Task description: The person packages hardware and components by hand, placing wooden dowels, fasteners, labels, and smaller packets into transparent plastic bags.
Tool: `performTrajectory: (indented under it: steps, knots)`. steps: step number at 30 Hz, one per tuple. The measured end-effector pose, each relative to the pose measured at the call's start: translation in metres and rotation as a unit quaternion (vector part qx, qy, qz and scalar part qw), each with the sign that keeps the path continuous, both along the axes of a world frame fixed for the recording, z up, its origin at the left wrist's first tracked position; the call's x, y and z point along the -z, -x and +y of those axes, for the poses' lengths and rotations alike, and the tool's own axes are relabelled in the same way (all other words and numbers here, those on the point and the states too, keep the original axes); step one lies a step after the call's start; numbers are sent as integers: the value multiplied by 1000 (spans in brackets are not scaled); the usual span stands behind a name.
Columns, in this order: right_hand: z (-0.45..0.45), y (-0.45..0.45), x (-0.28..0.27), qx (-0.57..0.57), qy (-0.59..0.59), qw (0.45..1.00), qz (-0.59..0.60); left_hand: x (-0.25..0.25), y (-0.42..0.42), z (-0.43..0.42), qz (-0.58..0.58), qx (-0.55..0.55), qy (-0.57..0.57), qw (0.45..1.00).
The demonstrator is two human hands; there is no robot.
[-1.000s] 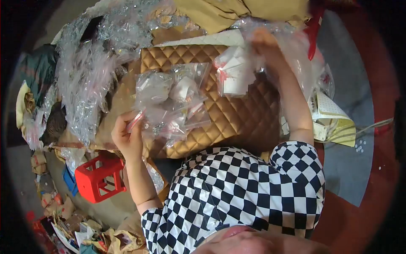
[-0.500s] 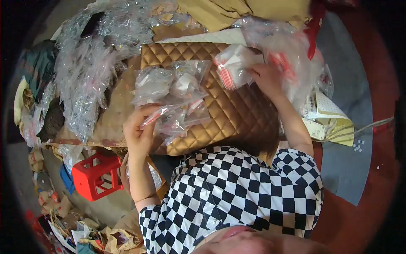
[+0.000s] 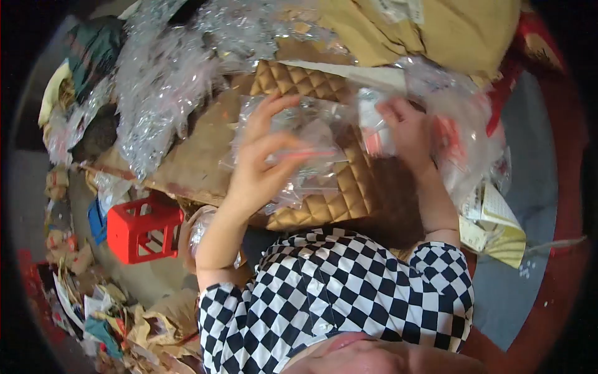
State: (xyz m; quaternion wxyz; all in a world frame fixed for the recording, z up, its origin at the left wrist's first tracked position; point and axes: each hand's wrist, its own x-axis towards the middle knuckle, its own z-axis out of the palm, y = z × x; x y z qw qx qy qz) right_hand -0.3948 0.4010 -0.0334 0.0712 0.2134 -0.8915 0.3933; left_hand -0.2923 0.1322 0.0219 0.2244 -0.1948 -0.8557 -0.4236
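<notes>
My left hand (image 3: 258, 159) hovers over several clear zip bags (image 3: 305, 187), its fingers spread and slightly blurred. A bag's red zip strip (image 3: 314, 153) shows beside its thumb; I see no firm grip on it. The bags lie on a gold quilted pad (image 3: 358, 187), and some hold whitish contents. My right hand (image 3: 411, 131) is closed, with thumb and fingers at the edge of a white packet with red stripes (image 3: 374, 124). Motion smears that packet, and part of it is hidden behind the fingers.
A big heap of clear plastic bags (image 3: 162, 93) covers the left of the table. More clear bags with red parts (image 3: 455, 131) lie at right, below a tan sack (image 3: 423, 31). A red stool (image 3: 140, 230) stands on the floor at left, near scattered scraps (image 3: 149, 330).
My left hand has let go of the bag's red edge, risen over the bags and spread its fingers. My right hand has closed at the white packet. The whole view has shifted.
</notes>
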Motion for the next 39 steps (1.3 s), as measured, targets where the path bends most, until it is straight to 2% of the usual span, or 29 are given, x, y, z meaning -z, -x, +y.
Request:
performTrajectory:
  steps: [1,2,3,4,5,7,8,10,12,13,14,15,17,18,19,20,21,22,23,24,26,27,29,31,33,35,36,38,39]
  knots:
    - [-14,-1,8,-112,81,989,50,-4,8,8,15,-14,14,1000]
    - [-31,-13,2,-124,84,987,52,-6,18,14,32,-27,29,999]
    - [-50,-32,-9,-149,200,967,-49,-1,28,17,34,-37,32,998]
    - [-61,-40,-14,-171,309,923,-152,10,38,19,16,-12,-4,1000]
    - [-66,-31,-10,-180,310,921,-153,17,46,16,-3,12,-42,999]
    - [-72,-11,6,-284,270,905,-165,21,55,5,-3,18,-17,1000]
    - [-67,-4,9,-289,272,903,-164,21,61,-1,-1,32,5,999]
    - [-43,7,15,-144,204,922,-295,21,81,-26,-1,16,-10,1000]
    - [-18,12,28,-80,276,893,-345,43,117,-71,9,-152,231,961]
    - [-7,15,32,-84,276,894,-344,65,142,-96,67,-178,269,944]
    - [2,16,37,-31,237,923,-300,89,166,-119,126,-204,306,921]
    - [8,15,39,24,198,946,-255,103,183,-139,128,-206,306,921]
    - [12,15,37,54,185,940,-283,116,211,-165,32,-207,468,859]
    - [15,13,37,89,173,928,-317,109,216,-163,33,-207,467,859]
    - [20,12,41,90,173,928,-316,94,221,-157,-26,-222,449,865]
    - [27,14,47,54,170,951,-253,81,226,-154,-85,-235,428,868]
    - [34,15,53,19,165,968,-189,75,232,-157,-86,-234,429,868]
    - [39,16,55,19,165,967,-192,70,240,-163,-2,-245,357,901]
    - [44,17,58,41,220,951,-212,67,245,-168,81,-253,280,922]
    - [48,18,59,63,274,932,-230,56,238,-162,78,-254,280,922]
    - [52,22,61,98,255,931,-241,14,211,-134,44,-251,80,964]
    - [52,22,62,135,236,929,-251,-9,194,-115,42,-252,80,964]
    - [46,19,58,110,215,943,-229,-46,154,-79,32,-241,43,969]
    - [41,14,58,87,195,955,-206,-49,117,-68,89,-141,106,980]
    - [36,9,61,40,226,948,-223,-49,78,-57,9,30,131,991]
    - [30,5,60,36,250,943,-216,-32,49,-50,-123,108,161,973]
    - [28,4,60,30,272,938,-211,-16,39,-46,-203,156,94,962]
    - [37,11,75,27,271,940,-204,-3,21,-37,-122,97,110,982]
    - [36,12,73,22,269,943,-197,-6,14,-38,-122,98,109,982]
